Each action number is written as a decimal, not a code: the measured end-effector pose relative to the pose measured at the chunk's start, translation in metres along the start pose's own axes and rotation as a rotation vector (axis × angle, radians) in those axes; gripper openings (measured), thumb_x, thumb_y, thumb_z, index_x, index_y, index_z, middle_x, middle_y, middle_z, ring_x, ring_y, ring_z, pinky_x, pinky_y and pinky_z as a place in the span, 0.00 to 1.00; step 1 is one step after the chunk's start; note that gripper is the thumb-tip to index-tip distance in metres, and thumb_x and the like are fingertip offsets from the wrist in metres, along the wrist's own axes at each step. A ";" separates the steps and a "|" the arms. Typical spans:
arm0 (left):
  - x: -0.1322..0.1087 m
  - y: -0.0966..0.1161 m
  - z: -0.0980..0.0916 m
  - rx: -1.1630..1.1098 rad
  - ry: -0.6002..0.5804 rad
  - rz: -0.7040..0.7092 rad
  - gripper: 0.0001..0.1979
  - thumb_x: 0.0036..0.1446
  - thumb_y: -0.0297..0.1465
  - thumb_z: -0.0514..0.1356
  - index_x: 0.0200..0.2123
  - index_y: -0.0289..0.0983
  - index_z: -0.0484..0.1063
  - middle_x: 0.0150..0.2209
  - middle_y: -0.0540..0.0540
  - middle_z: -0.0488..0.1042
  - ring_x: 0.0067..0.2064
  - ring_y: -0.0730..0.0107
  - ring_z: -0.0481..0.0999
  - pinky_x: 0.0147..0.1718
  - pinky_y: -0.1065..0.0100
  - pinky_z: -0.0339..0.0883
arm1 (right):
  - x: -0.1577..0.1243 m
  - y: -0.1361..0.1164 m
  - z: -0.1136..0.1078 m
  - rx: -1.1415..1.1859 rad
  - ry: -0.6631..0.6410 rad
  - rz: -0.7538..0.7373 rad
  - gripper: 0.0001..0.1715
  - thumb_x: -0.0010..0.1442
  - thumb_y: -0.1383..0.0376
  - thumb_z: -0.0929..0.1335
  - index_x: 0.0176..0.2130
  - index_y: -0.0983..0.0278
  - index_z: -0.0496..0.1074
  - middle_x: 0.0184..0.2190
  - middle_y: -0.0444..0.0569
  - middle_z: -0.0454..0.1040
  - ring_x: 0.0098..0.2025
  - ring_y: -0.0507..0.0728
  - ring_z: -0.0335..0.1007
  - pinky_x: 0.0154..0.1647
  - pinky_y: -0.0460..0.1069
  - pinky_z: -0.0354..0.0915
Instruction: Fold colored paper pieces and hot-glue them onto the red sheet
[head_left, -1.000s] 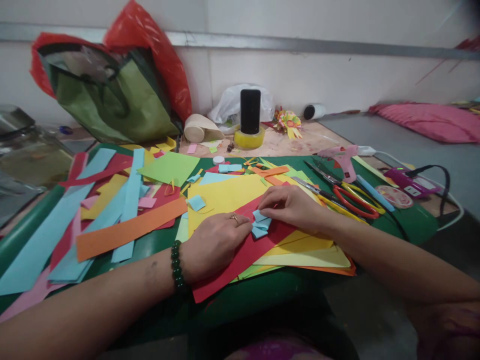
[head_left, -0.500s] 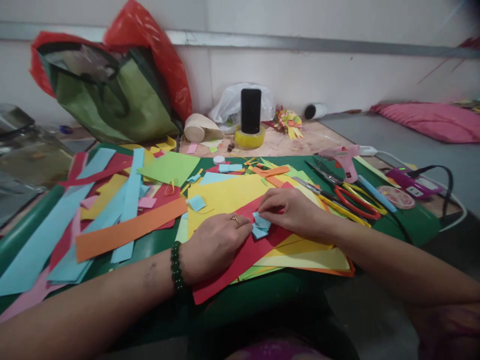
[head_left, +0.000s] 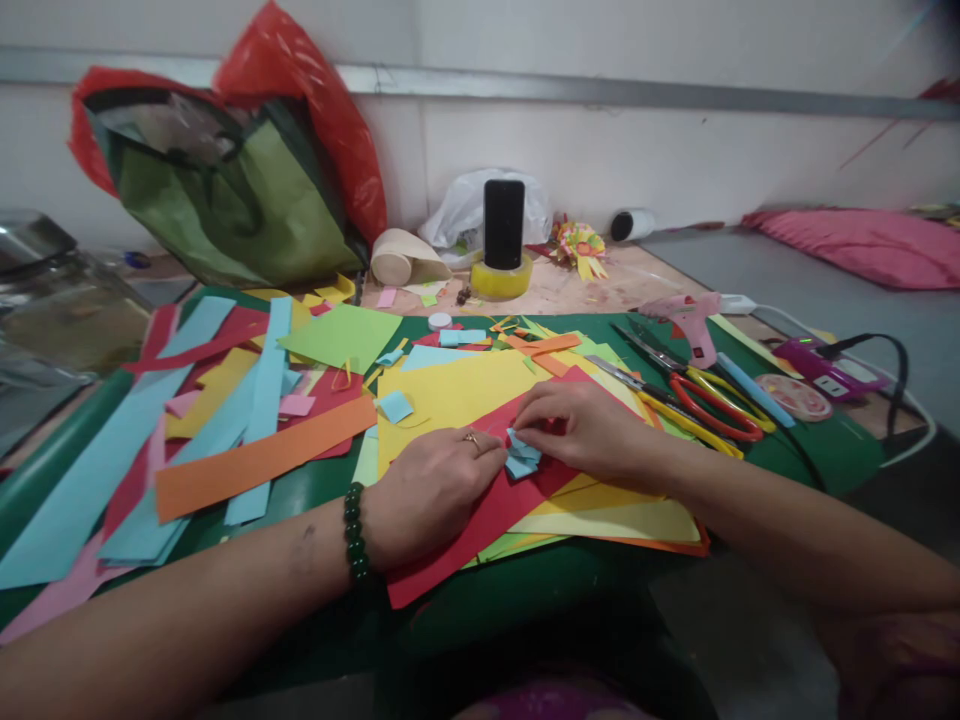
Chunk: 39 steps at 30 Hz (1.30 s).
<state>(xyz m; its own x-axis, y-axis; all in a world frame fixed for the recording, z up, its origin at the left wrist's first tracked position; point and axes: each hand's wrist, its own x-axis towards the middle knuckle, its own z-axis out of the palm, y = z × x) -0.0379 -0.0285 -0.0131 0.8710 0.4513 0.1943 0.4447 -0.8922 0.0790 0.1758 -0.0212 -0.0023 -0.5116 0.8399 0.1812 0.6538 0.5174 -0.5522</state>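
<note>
A small folded piece of light blue paper [head_left: 523, 459] lies on a red paper strip [head_left: 442, 560], between my two hands. My right hand [head_left: 577, 425] pinches its upper edge between thumb and fingertips. From the left, my left hand [head_left: 439, 485] rests on the red strip, its fingers drawn together and the fingertips at the blue paper's left side. What the left fingertips grip is partly hidden. Under the red strip is a stack of yellow, green and orange sheets [head_left: 442, 385]. Another small blue paper piece [head_left: 395, 405] sits on the yellow sheet.
Left of my hands are an orange strip [head_left: 262, 465], long blue strips [head_left: 97, 470] and a green sheet [head_left: 341, 340]. On the right lie scissors [head_left: 712, 400], a pink glue gun [head_left: 694, 325] and a purple power adapter [head_left: 832, 365]. Behind stand a phone [head_left: 503, 225], yellow tape [head_left: 502, 278] and a green bag [head_left: 225, 200].
The right fingertips have shifted slightly on the blue paper, whose upper fold looks a little different. The left hand has stayed in place. The whole view has moved very slightly.
</note>
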 end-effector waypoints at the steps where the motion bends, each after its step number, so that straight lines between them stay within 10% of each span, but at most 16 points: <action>1: 0.000 0.000 0.000 0.004 0.001 0.001 0.14 0.59 0.19 0.51 0.44 0.34 0.73 0.44 0.39 0.79 0.43 0.64 0.79 0.44 0.63 0.75 | -0.001 0.001 -0.001 0.009 0.007 -0.007 0.09 0.59 0.68 0.68 0.32 0.64 0.79 0.33 0.51 0.78 0.33 0.53 0.72 0.34 0.47 0.65; 7: 0.000 0.000 0.000 0.026 0.000 0.007 0.14 0.60 0.20 0.50 0.43 0.33 0.73 0.43 0.39 0.79 0.42 0.63 0.79 0.42 0.63 0.76 | -0.005 0.012 -0.010 -0.074 0.113 -0.183 0.16 0.57 0.74 0.64 0.37 0.64 0.79 0.34 0.51 0.74 0.34 0.53 0.68 0.34 0.48 0.63; 18: -0.001 -0.001 0.002 -0.014 0.000 0.004 0.13 0.61 0.20 0.51 0.45 0.33 0.72 0.43 0.39 0.78 0.42 0.62 0.79 0.42 0.60 0.76 | -0.003 0.007 -0.004 -0.538 -0.096 -0.377 0.14 0.61 0.72 0.65 0.37 0.61 0.81 0.31 0.52 0.68 0.32 0.55 0.56 0.31 0.49 0.52; 28: 0.000 -0.001 0.001 0.016 -0.007 0.003 0.13 0.61 0.20 0.50 0.42 0.33 0.73 0.43 0.39 0.79 0.42 0.62 0.79 0.43 0.62 0.75 | -0.003 0.020 -0.014 -0.265 0.095 -0.499 0.18 0.60 0.75 0.62 0.36 0.62 0.80 0.31 0.50 0.68 0.33 0.54 0.60 0.32 0.48 0.56; 39: -0.001 -0.001 0.002 -0.015 0.009 0.003 0.13 0.62 0.21 0.51 0.46 0.33 0.72 0.44 0.40 0.79 0.43 0.63 0.79 0.43 0.62 0.75 | -0.003 0.012 -0.008 -0.324 -0.087 -0.398 0.18 0.64 0.72 0.63 0.39 0.58 0.81 0.32 0.50 0.67 0.34 0.54 0.59 0.34 0.48 0.55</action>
<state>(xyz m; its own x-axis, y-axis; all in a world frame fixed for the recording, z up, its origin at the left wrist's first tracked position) -0.0385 -0.0280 -0.0156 0.8706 0.4482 0.2029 0.4384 -0.8939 0.0934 0.1901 -0.0162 -0.0031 -0.7913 0.5582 0.2494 0.5313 0.8297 -0.1712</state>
